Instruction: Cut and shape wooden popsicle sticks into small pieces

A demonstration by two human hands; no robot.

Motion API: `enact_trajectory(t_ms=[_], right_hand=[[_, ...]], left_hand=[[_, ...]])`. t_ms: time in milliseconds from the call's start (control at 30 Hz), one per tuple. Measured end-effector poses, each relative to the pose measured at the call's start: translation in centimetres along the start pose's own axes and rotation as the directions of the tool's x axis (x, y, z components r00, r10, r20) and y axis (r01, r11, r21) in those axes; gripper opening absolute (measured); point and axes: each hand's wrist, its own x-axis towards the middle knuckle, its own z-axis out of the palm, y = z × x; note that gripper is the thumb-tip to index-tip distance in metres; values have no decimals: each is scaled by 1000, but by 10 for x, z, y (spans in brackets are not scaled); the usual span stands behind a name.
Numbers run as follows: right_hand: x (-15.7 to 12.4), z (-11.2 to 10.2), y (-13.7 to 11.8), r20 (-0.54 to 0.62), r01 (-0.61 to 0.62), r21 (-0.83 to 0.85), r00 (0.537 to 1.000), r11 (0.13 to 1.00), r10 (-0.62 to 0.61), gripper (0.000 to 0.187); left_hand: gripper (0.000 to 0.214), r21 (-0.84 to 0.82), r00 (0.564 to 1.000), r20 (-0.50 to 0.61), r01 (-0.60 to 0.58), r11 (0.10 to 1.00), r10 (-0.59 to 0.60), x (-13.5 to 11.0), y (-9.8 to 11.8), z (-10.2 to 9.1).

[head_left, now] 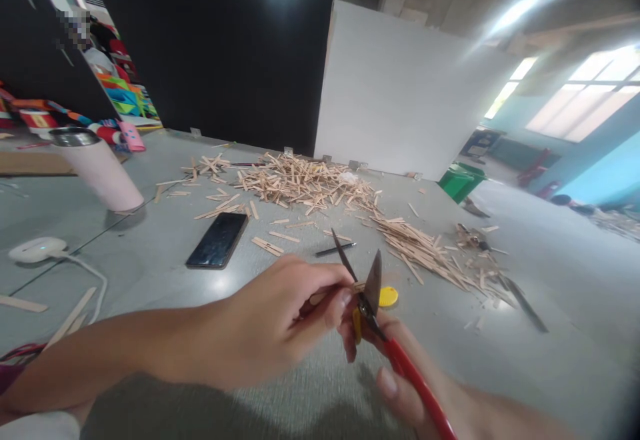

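Observation:
My left hand (300,313) is closed, with thumb and fingers pinching a small wooden stick (359,287) whose end pokes out toward the blades. My right hand (415,373) grips red-handled scissors (370,310). Their blades are spread apart, pointing up and away from me, and the stick's end lies between them. Beside the blades shows a yellow piece (389,296); whether it belongs to the scissors I cannot tell. Most of the stick is hidden by my left fingers. Just beyond my hands a dark pen (336,250) and several loose sticks (268,247) lie on the table.
A large heap of wooden sticks (305,183) spreads at the back, with a neater pile (425,250) to its right. A phone (218,240), a pink tumbler (103,173) and a white corded device (37,250) stand left. Black and white panels rise behind; a green bin (457,182) is at right.

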Motion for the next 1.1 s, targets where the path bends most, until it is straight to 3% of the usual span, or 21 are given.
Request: enact_trajectory(t_ms=[100,233,400,1100], right_hand=[[-5,4,8,-50,-88,76,995,993,92,50],[-3,12,12,-126,-153,176,976,972,177,44],[2,13,9,-145,-212,222,958,952,247,46],[4,13,6,-157,-217,197,956,956,249,49]], left_hand=[[27,12,1000,-4,26,1000,-26,1,-2,0],[31,-127,997,44,76,989,-71,2,-3,2],[30,-203,999,29,39,978,-34,3,-6,7],[32,-25,998,-57,35,999,-36,3,-7,13]])
